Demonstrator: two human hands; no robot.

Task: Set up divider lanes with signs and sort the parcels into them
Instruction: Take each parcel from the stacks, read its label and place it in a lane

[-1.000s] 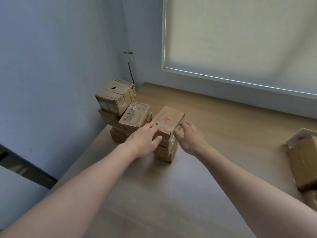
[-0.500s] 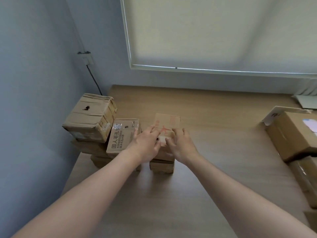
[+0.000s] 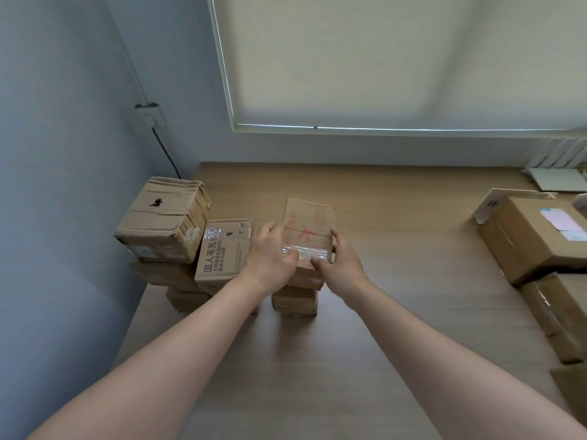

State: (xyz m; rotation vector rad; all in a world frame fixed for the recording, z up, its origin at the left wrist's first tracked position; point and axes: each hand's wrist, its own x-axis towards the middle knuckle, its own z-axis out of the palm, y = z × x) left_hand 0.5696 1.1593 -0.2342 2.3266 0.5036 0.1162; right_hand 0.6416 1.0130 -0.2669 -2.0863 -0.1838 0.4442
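A small cardboard parcel with red print lies on top of a short stack of parcels near the table's middle. My left hand grips its left side and my right hand grips its right front corner, thumbs on the taped front edge. To the left stand two more stacks, one topped by a parcel with black printed characters, the other by a worn taped parcel against the wall.
Larger cardboard boxes crowd the table's right edge, with a white sign card leaning behind them. The wooden table meets a blue wall on the left. White papers lie at the far right corner.
The view swung rightward and closer. Both hands shifted from resting around the top parcel to gripping its two sides; the parcel now sits squarer on its stack.
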